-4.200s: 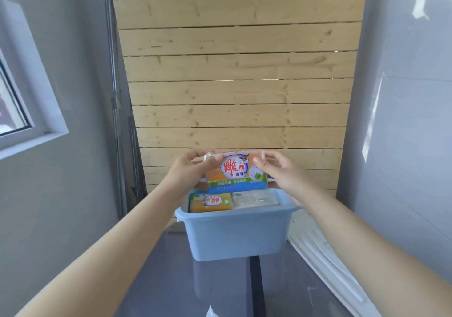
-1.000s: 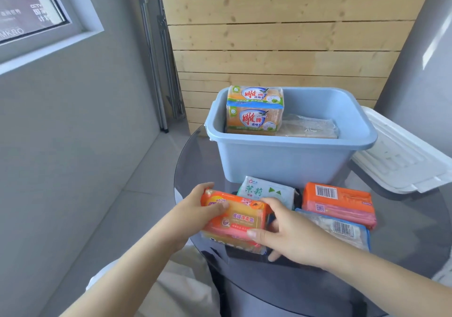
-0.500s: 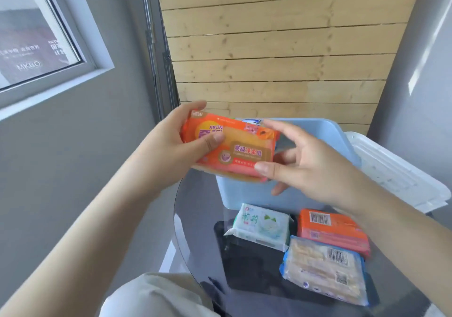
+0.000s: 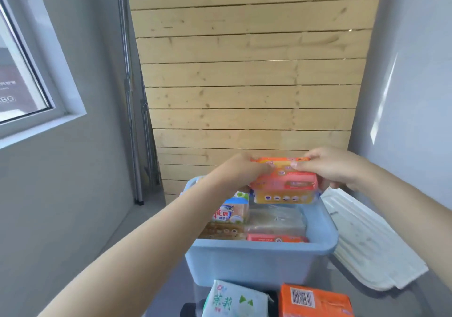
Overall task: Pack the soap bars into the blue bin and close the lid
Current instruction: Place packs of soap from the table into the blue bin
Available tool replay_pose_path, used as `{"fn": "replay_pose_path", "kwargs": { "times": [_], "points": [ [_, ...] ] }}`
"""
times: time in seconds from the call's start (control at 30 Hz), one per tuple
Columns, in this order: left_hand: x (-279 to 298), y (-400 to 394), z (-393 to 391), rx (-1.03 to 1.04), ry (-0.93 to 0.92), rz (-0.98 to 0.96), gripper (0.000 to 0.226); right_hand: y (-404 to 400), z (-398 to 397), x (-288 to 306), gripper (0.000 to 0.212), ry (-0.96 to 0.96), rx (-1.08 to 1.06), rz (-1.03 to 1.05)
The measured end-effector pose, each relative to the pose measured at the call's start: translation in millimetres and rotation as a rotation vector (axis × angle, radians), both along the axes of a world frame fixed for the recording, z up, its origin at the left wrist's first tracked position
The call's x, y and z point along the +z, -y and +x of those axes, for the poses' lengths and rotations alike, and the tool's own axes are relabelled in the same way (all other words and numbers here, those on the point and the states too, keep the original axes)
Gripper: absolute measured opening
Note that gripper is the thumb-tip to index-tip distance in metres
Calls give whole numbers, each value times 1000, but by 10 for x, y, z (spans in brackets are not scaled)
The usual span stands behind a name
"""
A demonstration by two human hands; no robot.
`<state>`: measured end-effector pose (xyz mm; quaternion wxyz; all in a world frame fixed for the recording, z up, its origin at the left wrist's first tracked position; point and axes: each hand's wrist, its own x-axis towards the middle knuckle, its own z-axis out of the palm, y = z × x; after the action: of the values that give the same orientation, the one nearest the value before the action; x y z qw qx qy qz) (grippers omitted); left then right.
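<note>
From the head view, the person holds an orange soap pack [image 4: 283, 181] with both hands over the far side of the blue bin [image 4: 254, 265]. The left hand [image 4: 236, 172] grips the left end of the pack, with its fingers curled around it. The right hand [image 4: 332, 167] pinches the right end, thumb on the near side and fingers behind. The pack is up in the air, just above the rim of the bin. The bin sits on a dark glass table [image 4: 381, 304] and it is open. Inside it, on the left, stands a yellow and blue soap pack [image 4: 230, 210]. Beside that lies a clear wrapped soap bar [image 4: 276, 219]. At the near wall of the bin a bit of a pink soap pack [image 4: 276, 238] peeks out. The white lid [image 4: 367, 243] lies on the table to the right of the bin, right next to it. In front of the bin, on the table, lie two more packs: a white and green soap pack [image 4: 234, 300] on the left and an orange pack with a barcode [image 4: 315, 300] on the right. Behind the bin is a wall of wooden planks [image 4: 244, 72]. A window [image 4: 22, 77] is on the left wall.
</note>
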<state>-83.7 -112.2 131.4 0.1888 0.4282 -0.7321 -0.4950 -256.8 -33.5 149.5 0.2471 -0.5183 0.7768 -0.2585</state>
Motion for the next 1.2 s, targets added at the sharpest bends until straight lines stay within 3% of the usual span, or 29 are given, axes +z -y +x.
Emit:
{"fn": "replay_pose_path", "kwargs": {
  "times": [0.17,0.23,0.3,0.4,0.5,0.63,0.73,0.8,0.87,0.93,1.0,1.2],
  "points": [
    [-154,113,-90,-104,-18,84,7,96,-60,-187,36,-53,25,47],
    [-156,105,-76,-227,22,109,11,189,-46,-220,33,-130,35,71],
    [-135,73,-69,-304,182,-13,19,253,-37,-245,34,-137,45,117],
    [-191,2,-204,-244,549,-307,59,322,-18,-305,35,-142,64,139],
    [-311,-46,-304,-198,715,-477,56,367,52,-375,33,-232,118,182],
    [-390,-48,-316,-146,758,-538,53,292,46,-411,48,-161,260,240],
    [-473,-89,-337,-132,855,-624,67,170,80,-449,66,-424,271,155],
    [-510,-111,-354,-97,908,-677,68,124,126,-526,60,-626,226,84],
    [-513,-128,-349,-85,965,-852,56,94,170,-604,48,-759,192,28],
    [-531,-107,-332,-108,950,-1063,41,84,165,-661,45,-898,186,-50],
    [-573,-60,-287,-143,894,-1145,38,75,95,-708,51,-962,243,-124],
    [-649,81,-149,-154,757,-1110,60,106,-121,-835,62,-748,279,-190]
  ]
}}
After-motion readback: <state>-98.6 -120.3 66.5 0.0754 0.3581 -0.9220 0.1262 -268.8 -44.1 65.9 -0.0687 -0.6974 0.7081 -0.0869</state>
